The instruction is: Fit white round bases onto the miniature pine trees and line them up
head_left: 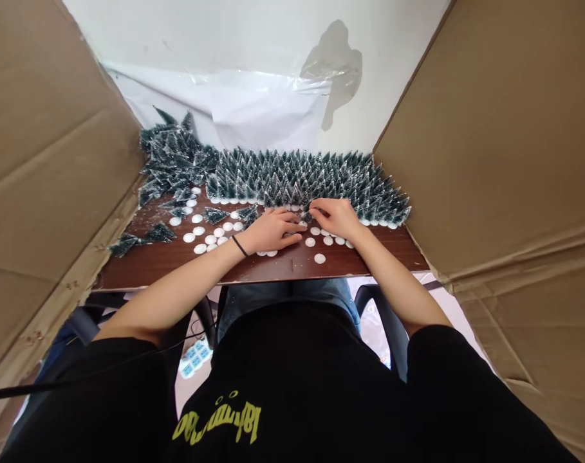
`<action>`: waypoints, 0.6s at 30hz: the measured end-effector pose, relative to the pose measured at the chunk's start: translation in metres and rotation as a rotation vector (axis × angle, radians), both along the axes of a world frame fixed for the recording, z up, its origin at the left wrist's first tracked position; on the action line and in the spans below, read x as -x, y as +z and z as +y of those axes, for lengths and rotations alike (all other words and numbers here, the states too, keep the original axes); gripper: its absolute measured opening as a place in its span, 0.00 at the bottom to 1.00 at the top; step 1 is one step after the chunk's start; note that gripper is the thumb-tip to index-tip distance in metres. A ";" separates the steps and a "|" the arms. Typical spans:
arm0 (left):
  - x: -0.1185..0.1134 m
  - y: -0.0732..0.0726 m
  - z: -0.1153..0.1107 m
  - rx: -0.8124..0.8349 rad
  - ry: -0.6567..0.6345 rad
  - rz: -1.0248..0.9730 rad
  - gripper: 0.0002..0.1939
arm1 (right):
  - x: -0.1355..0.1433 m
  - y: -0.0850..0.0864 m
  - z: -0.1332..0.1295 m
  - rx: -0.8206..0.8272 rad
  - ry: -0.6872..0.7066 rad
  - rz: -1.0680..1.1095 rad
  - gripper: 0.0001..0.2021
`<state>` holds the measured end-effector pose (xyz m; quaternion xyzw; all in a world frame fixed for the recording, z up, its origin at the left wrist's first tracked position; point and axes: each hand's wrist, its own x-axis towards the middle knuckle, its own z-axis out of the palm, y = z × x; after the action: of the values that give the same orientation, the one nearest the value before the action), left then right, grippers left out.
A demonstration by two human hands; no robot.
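- A reddish-brown tabletop runs across the middle of the view, boxed in by a brown panel at nine o'clock and a matching brown panel at three o'clock; clock directions are taken from the centre of the view, with twelve at the far side.
- At twelve o'clock rises a white wall, its lower part covered by a wrinkled white sheet; a dark shadow falls towards one o'clock.
- Against the wall, from twelve round to two o'clock, small frosted green trees stand upright in packed rows on round white bases.
- At ten o'clock, more such trees lie in a tangled heap.
- At nine o'clock, two loose trees lie near the table's left end, with white discs scattered between them and the left arm.
- The left hand, at nine o'clock just off centre, is palm down, fingers stretched forward, thumb set apart; a dark band circles its wrist.
- The right hand, at two o'clock, bends its fingers inward, thumb and forefinger close together.
- Between the fingertips is one small tree; it is partly covered, so I cannot tell whether either hand grips it.
- A lone disc lies at four o'clock.
- At six o'clock is the person's black shirt, with yellow lettering towards seven.
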<state>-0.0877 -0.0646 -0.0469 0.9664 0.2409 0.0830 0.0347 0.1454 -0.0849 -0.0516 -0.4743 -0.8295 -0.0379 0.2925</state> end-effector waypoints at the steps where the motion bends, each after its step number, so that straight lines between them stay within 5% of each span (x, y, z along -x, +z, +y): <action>1: 0.000 0.000 0.000 -0.001 -0.004 -0.002 0.22 | 0.000 -0.001 0.000 -0.010 0.001 0.001 0.12; 18: -0.001 0.001 -0.003 -0.033 0.023 -0.004 0.19 | 0.005 0.002 0.000 -0.155 0.106 -0.162 0.14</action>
<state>-0.0866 -0.0673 -0.0459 0.9639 0.2504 0.0892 0.0185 0.1403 -0.0849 -0.0500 -0.4011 -0.8690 -0.1244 0.2618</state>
